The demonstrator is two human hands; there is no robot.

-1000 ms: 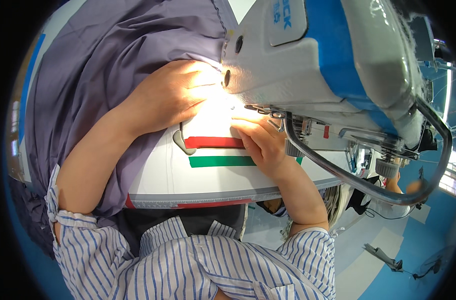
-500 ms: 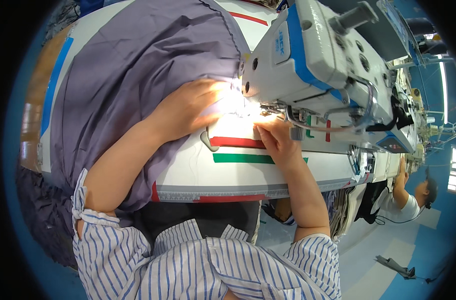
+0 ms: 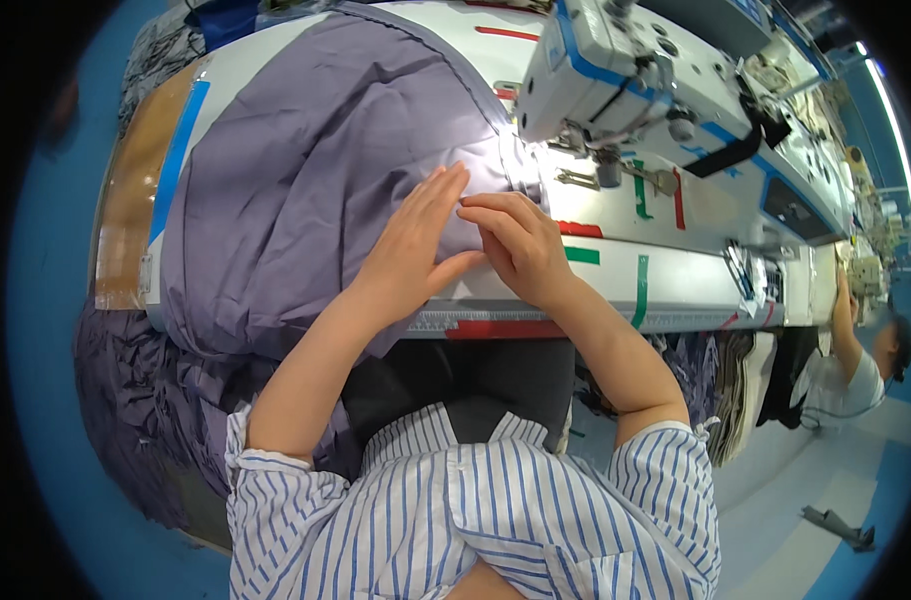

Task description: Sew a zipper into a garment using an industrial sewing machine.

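A large purple-grey cloth (image 3: pixel 285 180) with a dark seamed edge spreads over the white sewing table. Its right edge reaches the needle area of a white and blue sewing machine (image 3: pixel 595 70). My left hand (image 3: pixel 410 245) lies over the cloth, open, with fingers stretched forward and the thumb pointing right. Close beside it, my right hand (image 3: pixel 523 245) is above the cloth's near right part, its fingers loosely bent and pointing left. I see nothing held in either hand. The right fingers' undersides are hidden.
A measuring tape strip (image 3: pixel 625 318) runs along the table's front edge. Coloured tape marks the tabletop, including a green strip (image 3: pixel 642 290). Small tools (image 3: pixel 740 275) lie at the right. More dark cloth (image 3: pixel 145 400) hangs at the left. Another person (image 3: pixel 855 370) works at the far right.
Both hands have drawn back from the needle area toward me and come close together. The cloth's edge now shows by the presser foot. The view has shifted.
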